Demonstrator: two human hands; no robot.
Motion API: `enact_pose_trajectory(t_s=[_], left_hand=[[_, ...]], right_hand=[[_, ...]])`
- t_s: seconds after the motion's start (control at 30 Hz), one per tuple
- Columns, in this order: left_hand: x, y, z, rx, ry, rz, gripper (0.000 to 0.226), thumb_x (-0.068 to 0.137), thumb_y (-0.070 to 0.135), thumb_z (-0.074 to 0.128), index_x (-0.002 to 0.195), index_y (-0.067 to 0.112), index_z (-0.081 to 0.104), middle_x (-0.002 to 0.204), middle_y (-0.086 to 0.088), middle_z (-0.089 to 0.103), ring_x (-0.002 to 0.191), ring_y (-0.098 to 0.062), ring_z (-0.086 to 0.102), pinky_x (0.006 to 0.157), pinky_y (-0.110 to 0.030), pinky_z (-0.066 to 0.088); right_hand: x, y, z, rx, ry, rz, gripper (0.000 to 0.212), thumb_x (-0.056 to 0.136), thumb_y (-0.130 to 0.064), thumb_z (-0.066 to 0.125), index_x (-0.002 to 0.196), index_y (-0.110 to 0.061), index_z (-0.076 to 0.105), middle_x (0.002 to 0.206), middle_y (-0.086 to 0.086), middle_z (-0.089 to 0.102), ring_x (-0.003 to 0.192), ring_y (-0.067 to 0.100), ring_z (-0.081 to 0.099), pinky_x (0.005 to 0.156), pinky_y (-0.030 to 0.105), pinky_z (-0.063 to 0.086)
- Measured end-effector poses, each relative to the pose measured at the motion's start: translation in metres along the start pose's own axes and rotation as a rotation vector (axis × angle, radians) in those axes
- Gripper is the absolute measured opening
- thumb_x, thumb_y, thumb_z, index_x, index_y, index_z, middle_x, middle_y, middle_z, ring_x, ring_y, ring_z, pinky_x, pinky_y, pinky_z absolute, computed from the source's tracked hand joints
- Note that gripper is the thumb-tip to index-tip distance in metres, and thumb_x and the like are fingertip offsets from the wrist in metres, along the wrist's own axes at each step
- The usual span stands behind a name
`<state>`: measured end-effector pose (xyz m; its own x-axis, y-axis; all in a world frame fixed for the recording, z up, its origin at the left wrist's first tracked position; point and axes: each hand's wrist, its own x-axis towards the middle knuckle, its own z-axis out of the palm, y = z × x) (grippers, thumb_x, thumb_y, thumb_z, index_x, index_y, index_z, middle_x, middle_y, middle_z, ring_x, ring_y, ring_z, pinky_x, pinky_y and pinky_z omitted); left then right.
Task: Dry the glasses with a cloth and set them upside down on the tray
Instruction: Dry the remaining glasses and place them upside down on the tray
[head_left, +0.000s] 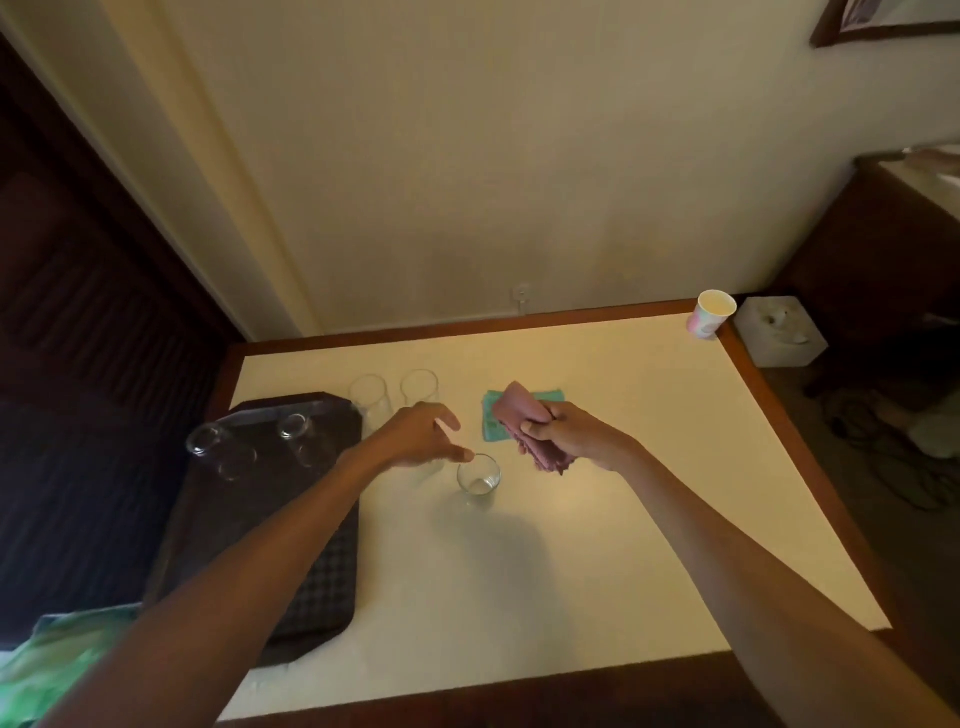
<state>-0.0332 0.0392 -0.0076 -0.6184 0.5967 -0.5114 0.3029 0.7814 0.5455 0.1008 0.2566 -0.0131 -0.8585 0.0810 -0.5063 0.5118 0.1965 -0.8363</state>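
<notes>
- Head view, nearest first: a dark rectangular textured tray (291, 571) lies on the white table (571, 545) and serves as the landmark here.
- Just right of the tray's far half, a short clear glass tumbler (478, 480) stands upright on the table, not yet dried or inverted.
- The left hand (415, 436) hovers just right of the tray, fingers spread and loose, holding nothing. Its thumb tip is at the tumbler's rim, but I cannot tell if it touches.
- Further right of the tray, the right hand (571, 434) pinches a folded pink cloth (522, 415) between thumb and fingers, above a teal cloth (491, 423) lying flat.
- Judgement: the tumbler looks light, rigid, breakable, and slick if wet. A grasp around its side wall seems safest, leaving the mouth free for the soft cloth.
- Beyond the tray's far right corner stand two tall clear glasses (370, 397), upright.
- On the tray's far end sit two clear glasses (208, 441), seemingly inverted.
- Far right of the tray, at the table corner, is a pastel paper cup (712, 314).
</notes>
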Motion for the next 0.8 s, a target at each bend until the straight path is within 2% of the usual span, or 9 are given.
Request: enact_pose_trajectory(t_s=[0.13,0.2,0.3,0.33,0.47,0.53,0.63,0.73,0.8], left_hand=[[0.006,-0.032,0.054,0.082,-0.080,-0.113,0.097,0.069,0.054,0.091,0.146,0.016,0.047,0.140,-0.009,0.059,0.126,-0.025,0.058,0.093,-0.031,0.047],[0.008,-0.041,0.074,0.014,-0.031,-0.118,0.113,0.064,0.054,0.094,0.153,0.014,0.037,0.147,-0.011,0.053,0.134,-0.028,0.053,0.102,-0.035,0.044],[0.021,-0.055,0.102,-0.045,0.076,-0.058,0.133,0.047,0.070,0.091,0.155,0.018,0.034,0.151,-0.007,0.048,0.139,-0.027,0.048,0.110,-0.041,0.043],[0.025,-0.060,0.110,-0.086,0.108,-0.052,0.131,0.046,0.069,0.091,0.154,0.019,0.036,0.151,-0.005,0.048,0.138,-0.026,0.048,0.110,-0.043,0.043],[0.023,-0.055,0.124,-0.234,0.202,-0.023,0.102,0.064,0.038,0.098,0.149,0.018,0.045,0.148,-0.004,0.054,0.130,-0.027,0.055,0.106,-0.043,0.047],[0.025,-0.054,0.130,-0.263,0.227,-0.019,0.090,0.071,0.031,0.095,0.147,0.018,0.048,0.146,-0.003,0.058,0.128,-0.026,0.057,0.104,-0.039,0.048],[0.027,-0.055,0.133,-0.316,0.276,-0.011,0.072,0.071,0.031,0.094,0.131,0.020,0.056,0.125,-0.001,0.070,0.110,-0.024,0.067,0.091,-0.039,0.055],[0.023,-0.050,0.127,-0.354,0.301,0.033,0.062,0.069,0.029,0.095,0.118,0.022,0.058,0.107,0.011,0.069,0.094,-0.009,0.066,0.079,-0.021,0.053],[0.018,-0.044,0.115,-0.341,0.288,0.086,0.060,0.069,0.028,0.095,0.115,0.023,0.058,0.104,0.015,0.069,0.093,-0.002,0.065,0.077,-0.016,0.050]], right_hand=[[0.007,0.030,0.012,0.026,-0.030,0.015,0.017,0.103,-0.017,0.051,0.109,-0.005,0.061,0.086,0.007,0.070,0.059,0.022,0.061,0.047,0.025,0.044],[0.010,0.039,0.018,0.031,-0.042,0.031,0.017,0.103,-0.018,0.051,0.106,-0.005,0.060,0.085,0.006,0.069,0.058,0.023,0.059,0.048,0.026,0.042],[0.014,0.048,0.028,0.070,-0.068,0.047,0.016,0.102,-0.019,0.051,0.101,-0.006,0.060,0.083,0.008,0.067,0.053,0.021,0.054,0.049,0.026,0.038],[0.015,0.049,0.030,0.096,-0.075,0.057,0.015,0.102,-0.018,0.051,0.099,-0.006,0.060,0.082,0.009,0.066,0.052,0.021,0.052,0.049,0.026,0.038],[0.019,0.049,0.041,0.124,-0.086,0.123,0.023,0.098,-0.023,0.050,0.091,-0.006,0.064,0.081,0.014,0.065,0.051,0.022,0.049,0.048,0.026,0.036],[0.022,0.049,0.043,0.076,-0.073,0.129,0.040,0.098,-0.036,0.049,0.088,-0.002,0.066,0.081,0.017,0.064,0.049,0.022,0.048,0.045,0.024,0.035],[0.025,0.051,0.045,0.002,-0.029,0.108,0.070,0.098,-0.062,0.045,0.085,0.003,0.069,0.074,0.013,0.066,0.045,0.019,0.049,0.041,0.022,0.035],[0.022,0.047,0.043,-0.108,-0.018,0.085,0.075,0.096,-0.068,0.041,0.077,-0.001,0.069,0.068,0.010,0.068,0.044,0.020,0.048,0.040,0.020,0.033],[0.019,0.038,0.039,-0.142,-0.024,0.081,0.071,0.096,-0.068,0.041,0.072,-0.008,0.071,0.066,0.007,0.068,0.043,0.019,0.048,0.040,0.021,0.033]])
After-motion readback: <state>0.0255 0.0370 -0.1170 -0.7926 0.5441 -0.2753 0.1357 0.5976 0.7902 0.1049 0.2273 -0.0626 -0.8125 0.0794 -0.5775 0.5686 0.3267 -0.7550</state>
